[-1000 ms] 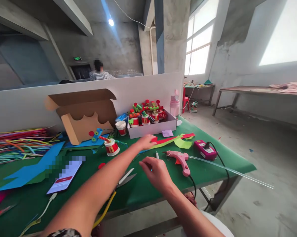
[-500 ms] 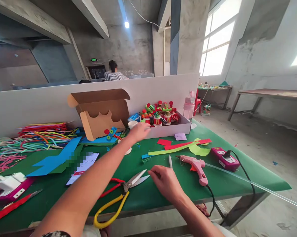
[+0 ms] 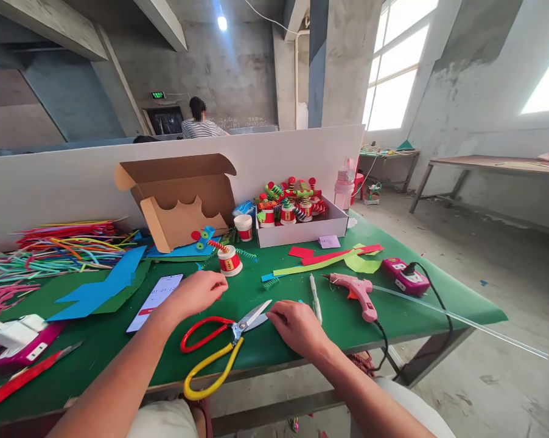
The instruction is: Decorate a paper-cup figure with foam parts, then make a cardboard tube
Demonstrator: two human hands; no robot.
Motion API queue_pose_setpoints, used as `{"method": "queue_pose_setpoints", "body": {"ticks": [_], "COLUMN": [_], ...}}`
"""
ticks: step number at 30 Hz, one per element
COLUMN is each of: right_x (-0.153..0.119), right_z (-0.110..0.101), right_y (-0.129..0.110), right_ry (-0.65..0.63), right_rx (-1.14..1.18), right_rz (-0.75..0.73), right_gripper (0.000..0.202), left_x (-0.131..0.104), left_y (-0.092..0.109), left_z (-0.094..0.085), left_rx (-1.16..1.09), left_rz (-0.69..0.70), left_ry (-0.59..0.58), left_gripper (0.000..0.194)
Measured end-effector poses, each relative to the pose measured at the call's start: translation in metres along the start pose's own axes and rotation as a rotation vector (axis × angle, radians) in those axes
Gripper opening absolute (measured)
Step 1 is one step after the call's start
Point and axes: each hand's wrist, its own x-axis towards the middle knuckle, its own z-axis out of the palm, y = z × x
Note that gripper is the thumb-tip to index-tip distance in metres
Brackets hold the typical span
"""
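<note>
My left hand (image 3: 200, 293) is over the green table with its fingers drawn together, just in front of a red and white paper-cup figure (image 3: 230, 261) with coiled arms. No object shows in it. My right hand (image 3: 297, 325) is near the front edge, thumb and fingers pinched together; anything between them is hidden. Its fingertips are beside the blade tips of the scissors (image 3: 238, 330), which lie partly open with one red and one yellow handle. A white pen (image 3: 315, 298) lies just right of my right hand, and a pink glue gun (image 3: 357, 292) beyond it.
At the back stand an open cardboard box (image 3: 181, 201), stacked paper cups (image 3: 243, 227) and a white box (image 3: 302, 233) of finished figures. A phone (image 3: 154, 303), pipe cleaners (image 3: 59, 249) and a power strip (image 3: 25, 353) are left. Paper strips (image 3: 322, 260) and a purple socket (image 3: 406, 277) are right.
My left hand has drawn back from the white box toward me, uncovering the paper-cup figure and the stacked cups. My right hand stays pinched by the scissors. The view has shifted slightly.
</note>
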Motion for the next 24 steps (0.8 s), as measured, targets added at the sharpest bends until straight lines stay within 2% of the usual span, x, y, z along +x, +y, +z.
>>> {"method": "queue_pose_setpoints", "body": {"ticks": [1, 5, 9, 12, 14, 19, 24], "right_x": [0.0, 0.0, -0.002, -0.003, -0.005, -0.009, -0.013], "right_z": [0.0, -0.001, -0.001, -0.001, -0.002, -0.006, -0.009], "right_y": [0.0, -0.002, -0.005, -0.005, -0.004, -0.005, -0.007], "right_ry": [-0.005, -0.03, -0.048, -0.037, -0.007, 0.118, 0.149], "right_rx": [-0.006, -0.027, -0.031, -0.029, -0.021, 0.046, 0.069], "right_rz": [0.0, 0.002, 0.009, 0.006, -0.007, -0.05, -0.059], "right_gripper": [0.022, 0.02, 0.018, 0.017, 0.017, 0.023, 0.021], "left_x": [0.0, 0.007, 0.01, 0.009, 0.01, 0.019, 0.046], "left_y": [-0.002, -0.008, -0.01, -0.007, 0.0, 0.034, 0.067], "left_z": [0.008, 0.036, 0.051, 0.049, 0.042, 0.023, 0.03], "left_rx": [0.04, 0.134, 0.15, 0.151, 0.094, 0.013, 0.12], "left_rz": [-0.018, -0.004, 0.049, 0.073, 0.126, 0.246, 0.287], "left_ry": [-0.038, -0.062, 0.017, 0.118, 0.129, 0.087, -0.038], "left_gripper": [0.028, 0.035, 0.035, 0.036, 0.035, 0.035, 0.041]}}
